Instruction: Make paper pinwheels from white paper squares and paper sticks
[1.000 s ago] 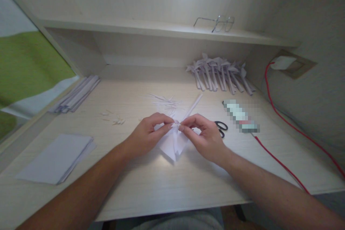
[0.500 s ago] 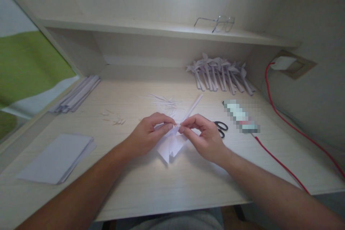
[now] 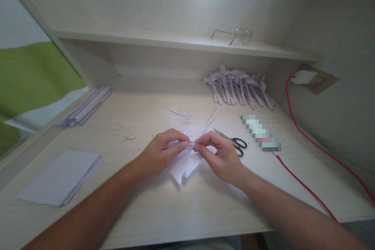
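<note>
Both hands meet over the middle of the desk on one folded white paper piece (image 3: 184, 167). My left hand (image 3: 162, 151) pinches its top from the left. My right hand (image 3: 219, 152) pinches the same spot from the right, thumb and forefinger closed. The paper's pointed flaps hang down toward the desk between my wrists. A long folded paper strip (image 3: 208, 122) runs up and to the right from the pinched spot.
Scissors (image 3: 234, 141) lie just right of my right hand, beside a blurred tube (image 3: 260, 133). A row of finished paper pieces (image 3: 238, 88) sits at the back right. Paper sheets (image 3: 61, 176) and folded strips (image 3: 84, 106) lie left. Glasses (image 3: 234, 36) rest on the shelf. A red cable (image 3: 304, 133) runs along the right.
The hanging flaps have drawn up shorter under my fingers and turned slightly left. The view has tilted up a little; my hands stay pinched at the same spot.
</note>
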{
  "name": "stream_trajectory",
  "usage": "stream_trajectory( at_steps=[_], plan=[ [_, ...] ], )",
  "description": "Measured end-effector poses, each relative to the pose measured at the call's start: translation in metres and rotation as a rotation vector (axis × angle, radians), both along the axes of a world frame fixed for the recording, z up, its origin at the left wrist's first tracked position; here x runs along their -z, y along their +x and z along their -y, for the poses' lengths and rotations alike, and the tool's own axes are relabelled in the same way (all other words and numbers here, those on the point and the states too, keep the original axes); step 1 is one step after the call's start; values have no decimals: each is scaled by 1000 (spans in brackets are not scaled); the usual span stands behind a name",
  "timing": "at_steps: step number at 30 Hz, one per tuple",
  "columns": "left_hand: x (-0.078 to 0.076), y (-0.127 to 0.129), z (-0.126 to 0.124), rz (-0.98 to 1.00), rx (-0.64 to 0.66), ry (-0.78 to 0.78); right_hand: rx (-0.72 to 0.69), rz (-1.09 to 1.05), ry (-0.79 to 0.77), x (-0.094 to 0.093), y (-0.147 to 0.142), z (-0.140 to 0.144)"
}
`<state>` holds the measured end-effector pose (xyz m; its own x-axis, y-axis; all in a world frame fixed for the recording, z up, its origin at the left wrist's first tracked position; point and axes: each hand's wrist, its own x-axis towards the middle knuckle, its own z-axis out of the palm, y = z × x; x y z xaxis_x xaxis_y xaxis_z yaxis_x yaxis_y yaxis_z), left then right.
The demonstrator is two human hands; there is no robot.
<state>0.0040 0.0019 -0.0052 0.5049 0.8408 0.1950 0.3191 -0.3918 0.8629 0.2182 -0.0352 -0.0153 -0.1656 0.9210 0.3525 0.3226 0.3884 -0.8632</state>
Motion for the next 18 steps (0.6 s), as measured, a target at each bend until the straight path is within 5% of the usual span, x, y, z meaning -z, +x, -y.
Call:
stream_trajectory(
  at_steps=[12,18],
  plan=[
    [-5,-1,0,29,5,-50,-189,-361,-361,1,-1,-5],
    [-5,1,2,20,-9,-15,-121,-308,-326,4,0,-5]
  ],
)
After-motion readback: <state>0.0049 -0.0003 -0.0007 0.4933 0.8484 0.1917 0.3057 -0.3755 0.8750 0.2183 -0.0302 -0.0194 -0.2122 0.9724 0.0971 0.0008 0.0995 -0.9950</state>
